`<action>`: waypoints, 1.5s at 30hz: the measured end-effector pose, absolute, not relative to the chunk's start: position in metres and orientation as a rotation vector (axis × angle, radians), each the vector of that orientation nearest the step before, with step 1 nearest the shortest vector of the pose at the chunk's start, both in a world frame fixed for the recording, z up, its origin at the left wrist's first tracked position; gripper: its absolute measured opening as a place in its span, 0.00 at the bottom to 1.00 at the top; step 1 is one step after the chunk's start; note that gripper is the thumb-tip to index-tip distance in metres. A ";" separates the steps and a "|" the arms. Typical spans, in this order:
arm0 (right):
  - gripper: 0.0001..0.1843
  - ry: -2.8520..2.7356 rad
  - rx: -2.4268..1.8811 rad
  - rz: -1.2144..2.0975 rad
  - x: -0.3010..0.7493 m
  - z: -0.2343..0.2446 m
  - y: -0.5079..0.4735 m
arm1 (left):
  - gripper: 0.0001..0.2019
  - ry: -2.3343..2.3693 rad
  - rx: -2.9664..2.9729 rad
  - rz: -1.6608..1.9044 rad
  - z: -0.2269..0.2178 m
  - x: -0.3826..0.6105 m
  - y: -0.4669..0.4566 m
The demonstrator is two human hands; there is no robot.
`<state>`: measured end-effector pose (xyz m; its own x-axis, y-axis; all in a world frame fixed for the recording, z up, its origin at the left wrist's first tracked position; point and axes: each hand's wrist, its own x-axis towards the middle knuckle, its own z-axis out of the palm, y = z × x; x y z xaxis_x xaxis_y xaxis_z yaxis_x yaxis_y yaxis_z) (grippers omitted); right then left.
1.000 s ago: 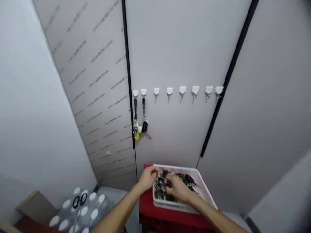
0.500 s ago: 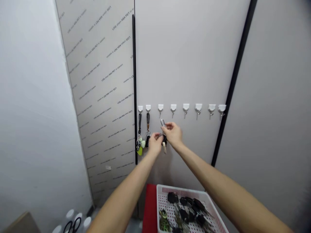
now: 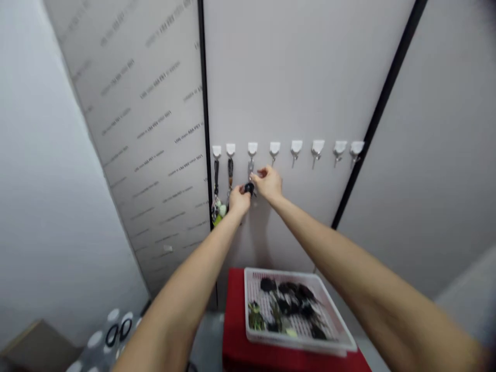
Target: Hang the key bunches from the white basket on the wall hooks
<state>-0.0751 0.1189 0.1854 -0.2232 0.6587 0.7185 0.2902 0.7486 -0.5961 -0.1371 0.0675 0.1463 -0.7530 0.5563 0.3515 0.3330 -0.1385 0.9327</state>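
Observation:
Both my hands are raised to the wall under the third white hook (image 3: 252,149) from the left. My left hand (image 3: 239,200) is closed on the black fob of a key set (image 3: 249,189). My right hand (image 3: 268,182) pinches the set's metal clip just below that hook. Whether the clip sits on the hook is unclear. Two other key sets (image 3: 219,206) hang from the first two hooks. Several bare hooks (image 3: 318,148) run on to the right.
Below stands a white plastic basket (image 3: 341,335) with several dark key sets on a red surface (image 3: 236,341). Capped bottles (image 3: 112,330) and a cardboard box (image 3: 34,346) sit at the lower left. Black vertical strips divide the wall panels.
My hands left the basket, lifted a key set to the wall and have now brought it up from below the hooks to the third hook.

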 end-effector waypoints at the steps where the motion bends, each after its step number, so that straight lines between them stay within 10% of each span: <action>1: 0.11 -1.835 -0.720 0.399 -0.066 0.179 0.118 | 0.19 1.927 0.998 2.020 0.139 -0.135 0.060; 15: 0.12 -2.826 -0.857 0.397 0.106 -0.022 0.101 | 0.15 2.036 1.681 0.918 -0.039 -0.036 -0.006; 22: 0.13 -2.805 -0.710 0.444 0.114 -0.033 0.094 | 0.16 1.995 1.786 0.770 -0.045 -0.029 -0.006; 34: 0.13 -1.536 -0.900 1.852 0.089 -0.004 0.083 | 0.16 1.614 1.316 1.233 -0.041 -0.023 -0.003; 45: 0.13 -1.419 -0.778 1.877 0.072 -0.006 0.075 | 0.10 1.202 0.722 1.394 -0.026 -0.032 -0.003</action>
